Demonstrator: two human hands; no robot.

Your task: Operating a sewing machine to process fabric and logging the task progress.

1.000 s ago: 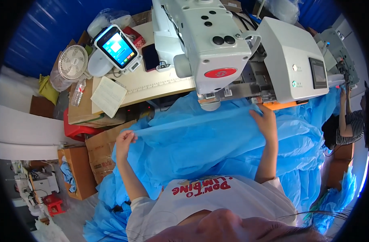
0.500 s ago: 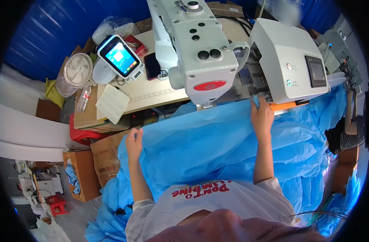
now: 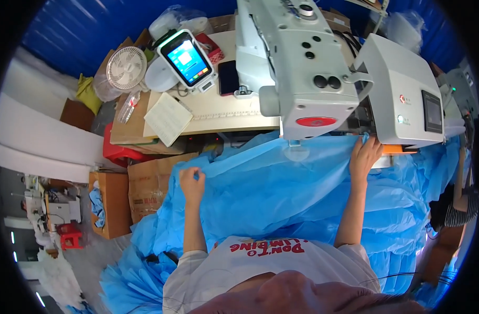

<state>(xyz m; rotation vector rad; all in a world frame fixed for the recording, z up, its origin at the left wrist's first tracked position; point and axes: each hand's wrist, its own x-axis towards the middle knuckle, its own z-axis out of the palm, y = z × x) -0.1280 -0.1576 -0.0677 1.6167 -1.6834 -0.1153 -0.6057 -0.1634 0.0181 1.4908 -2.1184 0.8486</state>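
Observation:
A large sheet of thin, translucent blue fabric (image 3: 281, 180) spreads across my lap, its far edge drawn up to the white sewing machine (image 3: 318, 99). On the left, my left hand (image 3: 192, 183) is closed in a pinch at the fabric's edge, finger and thumb curled into a ring. My right hand (image 3: 366, 159) grips the far edge at the right, beside the grey-white control box (image 3: 407, 99); a bit of blue pokes out past its fingertips. Between the two hands the edge runs under the machine's head. The right thumb is partly hidden.
A lit touchscreen (image 3: 187, 58), a dark phone (image 3: 228, 78) and a notebook (image 3: 168, 119) lie on the pale table (image 3: 223, 112). A small fan (image 3: 126, 68) stands at the left. Another person's striped sleeve (image 3: 461, 212) shows far right. Cardboard (image 3: 148, 186) stands beside the left forearm.
The view has shifted, so the machine and table sit further right in the picture. My right hand's fingers have flattened against the fabric at the machine, and my left finger and thumb have curled round.

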